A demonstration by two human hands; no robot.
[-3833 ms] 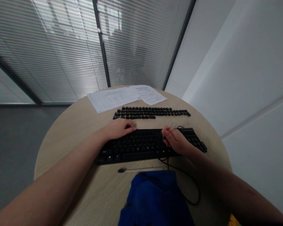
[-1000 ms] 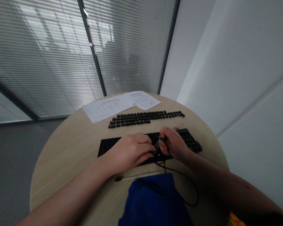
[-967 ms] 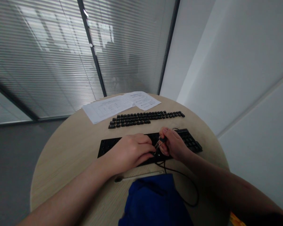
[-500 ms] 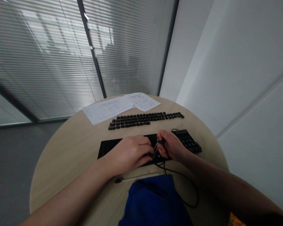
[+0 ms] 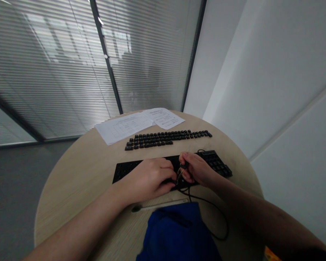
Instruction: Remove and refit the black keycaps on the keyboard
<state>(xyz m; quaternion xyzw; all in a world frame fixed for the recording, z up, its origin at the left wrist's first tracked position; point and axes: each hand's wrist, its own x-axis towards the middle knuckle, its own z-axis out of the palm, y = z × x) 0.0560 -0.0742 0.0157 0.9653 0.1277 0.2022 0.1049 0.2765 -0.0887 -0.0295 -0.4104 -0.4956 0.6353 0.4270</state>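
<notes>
Head view: at a round table point(image 5: 78, 170) before blinds point(image 5: 70, 83), right fingers point(image 5: 185, 157) grip a wire tool point(image 5: 183, 166), left fingers point(image 5: 167, 173) curled, hold unclear.

Bare left forearm point(image 5: 89, 221) (right forearm point(image 5: 260, 210) likewise)

Hands point(image 5: 153, 177) point(image 5: 194, 167) close together (both curled)

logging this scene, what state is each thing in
keyboard, flat, partly hidden
number keys, in place
loose keycaps, laid in rows
wire tool, gripped by right hand
left hand, curled over keyboard
papers, flat, overlapping
cable, loosely looped
stick, lying flat
blinds, lowered
</notes>
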